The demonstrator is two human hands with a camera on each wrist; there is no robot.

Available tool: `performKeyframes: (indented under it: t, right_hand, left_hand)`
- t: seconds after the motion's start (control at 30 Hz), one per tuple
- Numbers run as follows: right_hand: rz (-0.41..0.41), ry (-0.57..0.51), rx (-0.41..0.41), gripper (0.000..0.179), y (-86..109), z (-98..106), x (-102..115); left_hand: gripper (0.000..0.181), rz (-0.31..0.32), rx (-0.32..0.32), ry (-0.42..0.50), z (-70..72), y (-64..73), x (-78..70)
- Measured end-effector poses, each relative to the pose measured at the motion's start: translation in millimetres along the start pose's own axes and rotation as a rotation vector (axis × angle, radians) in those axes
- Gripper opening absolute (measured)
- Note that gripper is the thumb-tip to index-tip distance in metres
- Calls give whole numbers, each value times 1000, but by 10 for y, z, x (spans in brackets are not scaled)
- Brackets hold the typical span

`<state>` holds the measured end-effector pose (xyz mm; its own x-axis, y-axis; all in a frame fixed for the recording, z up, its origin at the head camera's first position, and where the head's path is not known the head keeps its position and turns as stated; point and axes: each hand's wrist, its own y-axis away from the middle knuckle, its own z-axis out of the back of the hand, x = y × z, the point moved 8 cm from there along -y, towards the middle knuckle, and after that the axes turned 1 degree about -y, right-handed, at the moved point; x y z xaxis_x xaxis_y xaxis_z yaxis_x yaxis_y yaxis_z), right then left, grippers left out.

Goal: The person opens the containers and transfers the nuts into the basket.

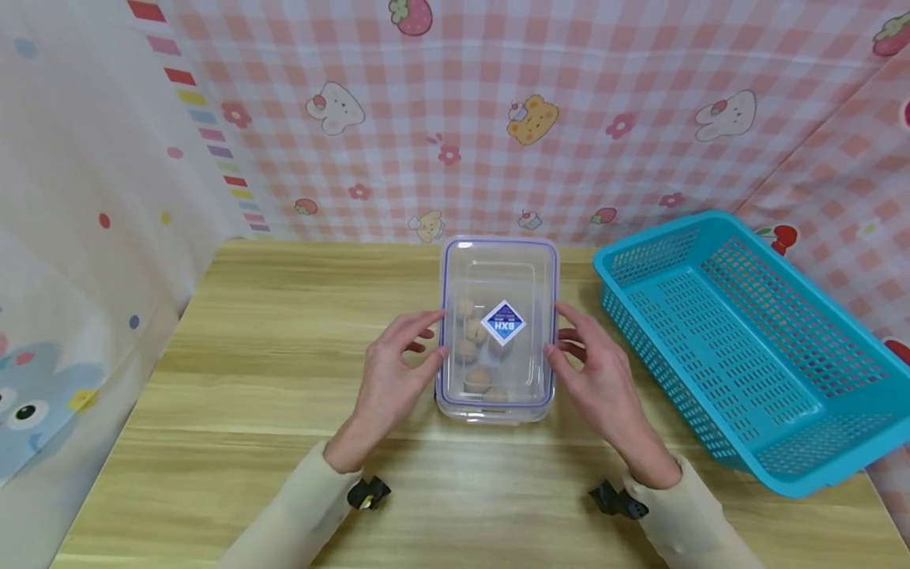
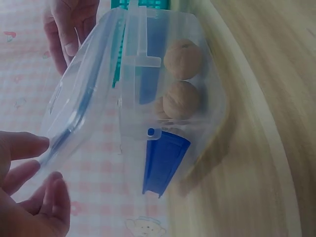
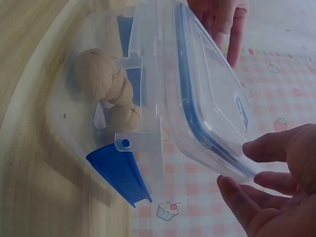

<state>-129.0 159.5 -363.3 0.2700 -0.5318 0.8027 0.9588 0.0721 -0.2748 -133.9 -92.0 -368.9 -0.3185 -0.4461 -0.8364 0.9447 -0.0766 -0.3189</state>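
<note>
A clear rectangular lid [image 1: 498, 273] with a blue seal and a diamond-shaped label [image 1: 504, 322] is over a clear plastic food container [image 1: 490, 415]. My left hand [image 1: 389, 363] pinches the lid's left edge between thumb and fingers. On the opposite edge, my right hand [image 1: 597, 371] grips it the same way. Both wrist views show the lid tilted, with a gap between it and the container's rim. Several walnuts [image 2: 181, 100] lie inside the container. Blue side clips [image 3: 121, 173] hang outward, unfastened.
To the right stands a large turquoise plastic basket [image 1: 718, 348] with slotted walls. The wooden table [image 1: 284, 356] meets a pink checked cloth [image 1: 462, 118] at the back. A white printed curtain [image 1: 92, 237] hangs at the left.
</note>
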Motion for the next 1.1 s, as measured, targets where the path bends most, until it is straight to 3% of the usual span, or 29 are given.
performKeyframes:
  t: [0.1, 0.3, 0.6, 0.93, 1.1]
  right_hand:
    - [17, -5, -22, 63, -3, 17, 25]
    - [46, 1, -63, 68, -2, 41, 62]
    - [55, -8, -114, 67, -25, 83, 71]
    - [114, -82, -182, 48, -44, 143, 125]
    - [122, -102, -197, 32, -48, 165, 137]
  left_hand:
    - [48, 17, -21, -4, 12, -6, -19]
    - [48, 17, -55, 80, 12, -20, -49]
    - [50, 37, -51, 165, -4, -25, -77]
    - [61, 101, -41, 326, 28, -39, -105]
    - [45, 75, -12, 433, 30, -29, -124]
